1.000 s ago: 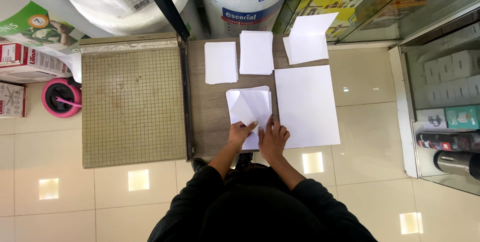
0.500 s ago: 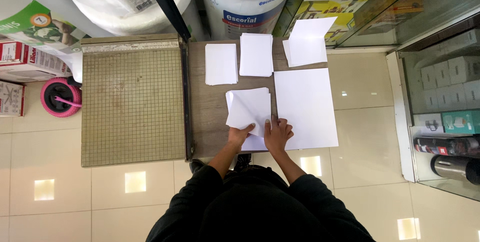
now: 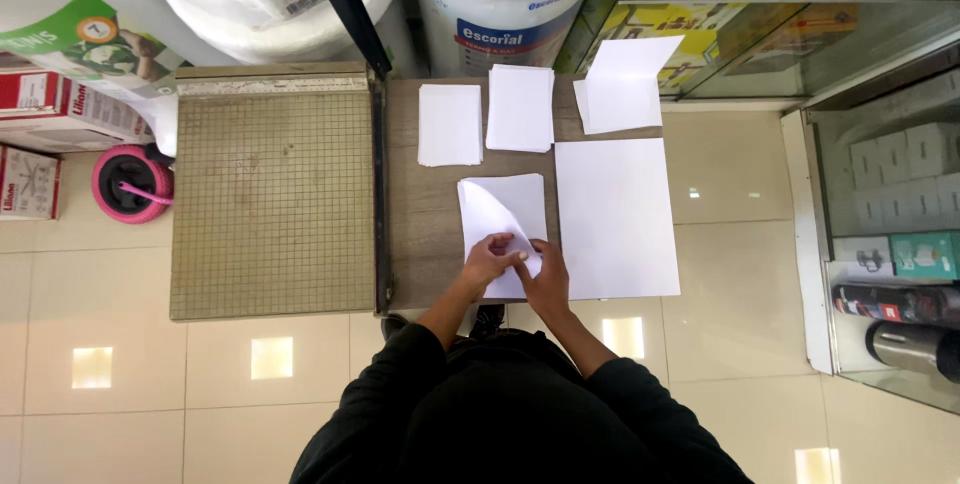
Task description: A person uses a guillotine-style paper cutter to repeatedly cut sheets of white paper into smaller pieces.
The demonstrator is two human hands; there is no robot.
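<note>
Both hands meet at the near edge of a small stack of white paper sheets (image 3: 505,229) lying on the brown wooden board (image 3: 425,234). Left hand (image 3: 490,259) pinches the top sheet, whose near-left corner curls upward. Right hand (image 3: 547,279) lies flat on the stack's near-right part, fingers touching the left hand's fingertips.

Just right of the stack: a large white sheet (image 3: 615,219), flat. Far side of the board: two smaller white paper stacks (image 3: 449,124) (image 3: 520,108) side by side, and further right a loose white sheet (image 3: 625,82) tilted up. Left of the board: an olive gridded cutting mat (image 3: 272,199).
</note>
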